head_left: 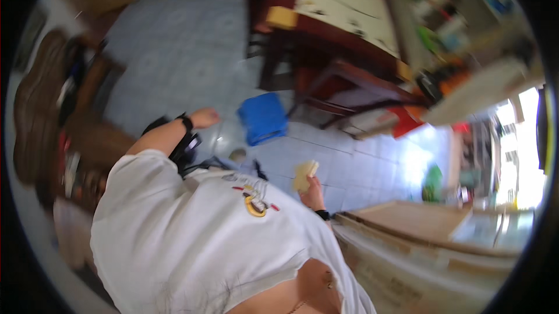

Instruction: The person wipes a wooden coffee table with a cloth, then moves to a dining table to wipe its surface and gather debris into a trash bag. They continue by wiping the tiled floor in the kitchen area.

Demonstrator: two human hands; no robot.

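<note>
My left hand [204, 118], with a black band at its wrist, hangs over the tiled floor to the left of a blue plastic stool [263, 119]. Its fingers are blurred, and nothing shows in them. On the other side, my right hand [312, 195] grips a pale yellow folded cloth or sponge [304, 175], held beside my white T-shirt and above the floor tiles. A dark band is on that wrist too. The stool stands between my hands, farther out from my body, and touches neither.
A dark red wooden table [323, 25] with a pale top stands ahead, a wooden chair [349, 78] beside it. Large cardboard boxes [401, 270] lie at the lower right. Brown wooden furniture [39, 113] is at the left. A green object [432, 183] sits near the bright doorway.
</note>
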